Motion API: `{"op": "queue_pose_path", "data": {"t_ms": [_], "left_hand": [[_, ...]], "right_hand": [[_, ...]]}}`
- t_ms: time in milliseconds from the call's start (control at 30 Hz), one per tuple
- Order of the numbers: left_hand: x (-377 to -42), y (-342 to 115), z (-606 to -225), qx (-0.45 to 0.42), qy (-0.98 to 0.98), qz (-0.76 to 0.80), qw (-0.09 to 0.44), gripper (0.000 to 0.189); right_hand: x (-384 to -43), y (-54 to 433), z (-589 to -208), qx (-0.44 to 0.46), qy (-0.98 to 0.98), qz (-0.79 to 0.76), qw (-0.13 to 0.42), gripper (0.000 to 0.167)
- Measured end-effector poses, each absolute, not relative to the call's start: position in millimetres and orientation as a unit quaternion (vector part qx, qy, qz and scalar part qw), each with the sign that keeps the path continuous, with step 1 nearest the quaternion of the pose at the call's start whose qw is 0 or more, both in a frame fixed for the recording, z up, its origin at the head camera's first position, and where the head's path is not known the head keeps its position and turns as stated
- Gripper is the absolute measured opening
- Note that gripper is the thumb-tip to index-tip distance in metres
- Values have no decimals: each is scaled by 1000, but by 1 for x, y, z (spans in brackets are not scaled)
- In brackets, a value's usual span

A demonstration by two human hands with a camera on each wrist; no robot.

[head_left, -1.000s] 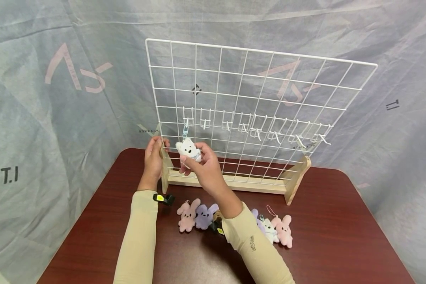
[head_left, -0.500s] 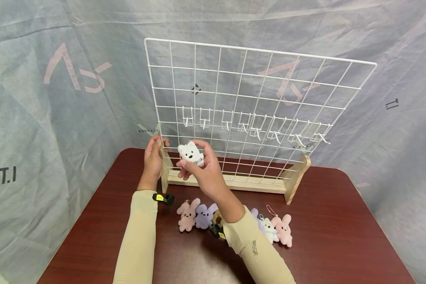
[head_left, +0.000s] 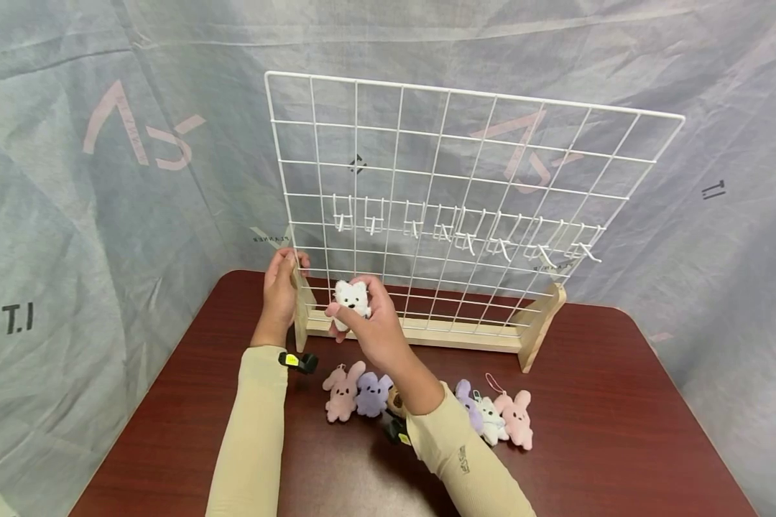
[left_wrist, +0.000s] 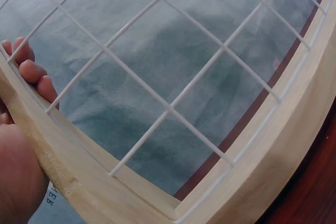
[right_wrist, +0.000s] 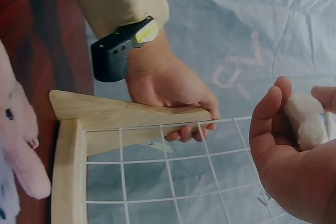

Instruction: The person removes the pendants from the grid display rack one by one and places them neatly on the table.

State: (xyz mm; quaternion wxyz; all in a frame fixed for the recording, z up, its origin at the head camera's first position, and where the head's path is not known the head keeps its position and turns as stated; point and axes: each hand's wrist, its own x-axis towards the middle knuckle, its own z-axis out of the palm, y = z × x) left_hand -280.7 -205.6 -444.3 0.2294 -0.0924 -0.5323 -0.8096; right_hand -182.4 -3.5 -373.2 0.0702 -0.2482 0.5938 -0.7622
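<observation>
My right hand (head_left: 383,332) holds a small white plush bear keychain (head_left: 352,294) in front of the lower left of a white wire grid rack (head_left: 465,133). The thumb lies across the bear's front, with the fingers behind it. In the right wrist view the bear (right_wrist: 306,124) shows pale between thumb and curled fingers. With my left hand (head_left: 278,294) I grip the left wooden upright (head_left: 302,309) of the rack. In the left wrist view the fingertips (left_wrist: 31,72) wrap behind that upright, seen through the wires. No clasp shows on the held bear.
A row of white hooks (head_left: 414,228) runs across the grid above my right hand. On the red-brown table (head_left: 588,402) lie pink (head_left: 343,395) and purple (head_left: 371,395) plush rabbits, a brown plush and another white bear (head_left: 491,420), partly behind my right arm.
A second ago the bear's blue clasp was up at the leftmost hook; now no clasp shows there. My right hand has lowered the bear. The left hand stays on the upright.
</observation>
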Motion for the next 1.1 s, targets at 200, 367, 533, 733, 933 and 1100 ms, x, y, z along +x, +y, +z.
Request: {"op": "queue_pose_path", "data": {"t_ms": [200,367,533,733,933,1100], "left_hand": [[-282,-207,-445,-99,-537,-806,231,19],[-283,-207,-446,-99,-534,-807,233,19],[-281,-208,-444,-101,-541,-802,231,19],[-282,-208,-445,-100,-549,-798,228,20],[-281,-207,-444,-99,-556,-793,230,21],[-281,-207,-444,-99,-554,-793,232,21]], "right_hand": [[-183,-3,-383,-248,603,-754,82,20],[-183,-3,-391,-248,620,-738,95,21],[-182,-4,-398,-251,630,-726,113,26],[-182,-7,-405,-243,667,-694,119,35],[-184,-7,-409,-215,711,-663,89,35],[-188,-6,-413,-211,772,-595,70,34]]}}
